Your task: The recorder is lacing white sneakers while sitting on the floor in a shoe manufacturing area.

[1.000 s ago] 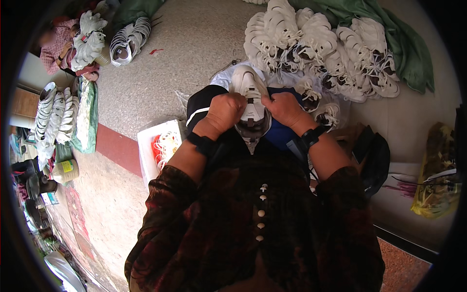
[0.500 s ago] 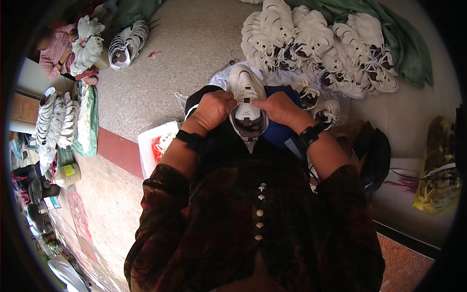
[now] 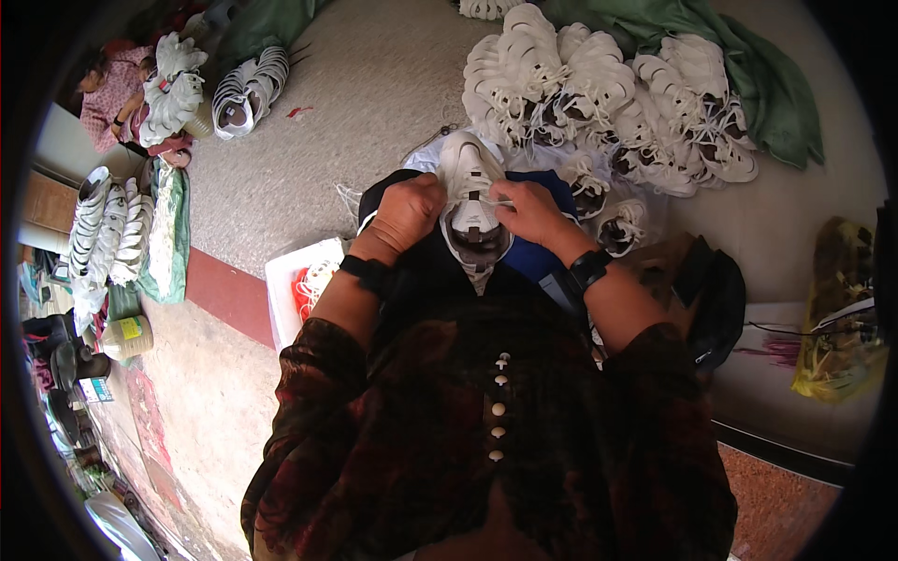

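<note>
A white sneaker (image 3: 465, 156) with a dark lining rests on my lap, toe pointing away from me and opening toward me. My left hand (image 3: 410, 208) is closed at the shoe's left side, next to the lacing. On the other side, my right hand (image 3: 531, 211) pinches with thumb and forefinger beside the tongue. A white shoelace (image 3: 480, 196) runs across the upper between both hands. The ends inside my fingers are too small to make out clearly.
Stacked white shoe uppers (image 3: 552, 75) pile up at the far right beside green cloth (image 3: 762, 112). A white box (image 3: 283, 280) with laces stands by my left forearm. At far left, another person (image 3: 117, 93) sits near more stacked uppers (image 3: 114, 224). A yellow bag (image 3: 832, 327) lies right.
My right hand has drawn slightly back from the middle of the lacing, and a strand of lace now shows between the hands. The left hand has shifted slightly left.
</note>
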`<state>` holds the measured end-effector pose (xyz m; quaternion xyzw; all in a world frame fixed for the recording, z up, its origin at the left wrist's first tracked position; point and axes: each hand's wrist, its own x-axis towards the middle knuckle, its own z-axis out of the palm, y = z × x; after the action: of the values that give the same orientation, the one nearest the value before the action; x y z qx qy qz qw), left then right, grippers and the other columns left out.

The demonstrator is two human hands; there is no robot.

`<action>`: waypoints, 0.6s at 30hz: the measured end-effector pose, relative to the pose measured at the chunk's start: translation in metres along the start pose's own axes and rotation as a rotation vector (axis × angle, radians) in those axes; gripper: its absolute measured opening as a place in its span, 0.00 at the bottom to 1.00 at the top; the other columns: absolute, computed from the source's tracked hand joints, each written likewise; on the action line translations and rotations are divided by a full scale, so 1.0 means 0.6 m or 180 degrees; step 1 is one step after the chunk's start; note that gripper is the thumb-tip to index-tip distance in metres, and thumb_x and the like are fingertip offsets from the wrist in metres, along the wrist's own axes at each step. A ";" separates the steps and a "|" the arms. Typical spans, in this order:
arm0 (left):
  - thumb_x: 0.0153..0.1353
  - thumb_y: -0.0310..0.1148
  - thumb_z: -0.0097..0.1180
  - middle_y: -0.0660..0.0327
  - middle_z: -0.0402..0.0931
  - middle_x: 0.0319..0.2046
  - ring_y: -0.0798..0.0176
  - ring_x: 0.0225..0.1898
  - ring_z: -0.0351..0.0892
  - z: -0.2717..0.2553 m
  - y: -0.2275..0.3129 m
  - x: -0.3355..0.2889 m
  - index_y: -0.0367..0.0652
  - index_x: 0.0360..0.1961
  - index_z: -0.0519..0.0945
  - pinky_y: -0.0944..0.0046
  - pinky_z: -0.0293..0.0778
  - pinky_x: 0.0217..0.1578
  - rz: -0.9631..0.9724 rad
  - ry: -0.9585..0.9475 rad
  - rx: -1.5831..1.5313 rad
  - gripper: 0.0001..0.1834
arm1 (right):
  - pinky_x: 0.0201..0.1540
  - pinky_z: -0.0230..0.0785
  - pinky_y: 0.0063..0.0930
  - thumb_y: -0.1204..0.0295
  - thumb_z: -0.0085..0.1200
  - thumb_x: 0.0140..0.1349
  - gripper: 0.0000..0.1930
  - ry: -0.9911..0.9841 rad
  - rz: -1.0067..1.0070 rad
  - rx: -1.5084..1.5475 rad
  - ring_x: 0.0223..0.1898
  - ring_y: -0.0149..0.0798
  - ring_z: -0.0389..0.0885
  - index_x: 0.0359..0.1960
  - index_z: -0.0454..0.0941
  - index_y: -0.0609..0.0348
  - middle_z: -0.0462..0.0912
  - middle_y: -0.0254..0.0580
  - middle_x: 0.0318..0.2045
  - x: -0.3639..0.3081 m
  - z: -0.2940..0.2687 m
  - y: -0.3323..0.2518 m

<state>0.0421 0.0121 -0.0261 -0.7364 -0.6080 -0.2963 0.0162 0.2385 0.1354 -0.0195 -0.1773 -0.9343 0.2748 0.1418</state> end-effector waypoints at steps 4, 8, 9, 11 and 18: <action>0.44 0.24 0.54 0.58 0.70 0.22 0.52 0.26 0.74 0.004 0.006 0.009 0.43 0.20 0.72 0.60 0.71 0.26 -0.0163 0.0168 -0.0245 0.03 | 0.28 0.68 0.42 0.76 0.49 0.45 0.08 0.0193 0.0259 -0.0845 0.26 0.51 0.77 0.29 0.73 0.55 0.77 0.47 0.19 0.017 0.014 -0.027; 0.44 0.24 0.54 0.59 0.71 0.22 0.53 0.26 0.74 0.001 0.003 0.015 0.43 0.20 0.72 0.60 0.71 0.26 -0.0144 0.0093 0.0045 0.03 | 0.25 0.69 0.39 0.77 0.50 0.43 0.07 0.0264 0.0147 -0.1407 0.23 0.47 0.78 0.28 0.73 0.56 0.77 0.44 0.17 0.028 0.034 -0.023; 0.44 0.24 0.54 0.59 0.71 0.22 0.53 0.26 0.74 0.002 -0.001 0.017 0.43 0.20 0.72 0.60 0.71 0.26 -0.0141 0.0089 0.0040 0.03 | 0.25 0.69 0.39 0.77 0.50 0.43 0.07 0.0263 0.0154 -0.1407 0.23 0.47 0.78 0.28 0.73 0.56 0.77 0.44 0.17 0.029 0.038 -0.023; 0.43 0.25 0.54 0.60 0.71 0.22 0.53 0.26 0.74 0.002 -0.012 0.018 0.43 0.19 0.72 0.61 0.71 0.25 -0.0257 0.0252 0.0229 0.03 | 0.23 0.68 0.38 0.75 0.50 0.45 0.06 0.0470 0.0280 -0.1383 0.22 0.48 0.77 0.28 0.72 0.54 0.76 0.44 0.16 0.031 0.044 -0.022; 0.44 0.21 0.56 0.60 0.75 0.23 0.60 0.28 0.76 -0.020 -0.051 -0.050 0.41 0.22 0.77 0.67 0.71 0.30 -0.0820 -0.0175 -0.1398 0.03 | 0.22 0.66 0.38 0.71 0.49 0.51 0.02 0.0408 -0.0480 -0.0810 0.21 0.49 0.76 0.26 0.71 0.54 0.75 0.46 0.16 -0.034 -0.022 0.063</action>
<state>0.0065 -0.0114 -0.0401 -0.6465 -0.6180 -0.4008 -0.1986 0.2713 0.1628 -0.0338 -0.1403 -0.9613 0.1309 0.1978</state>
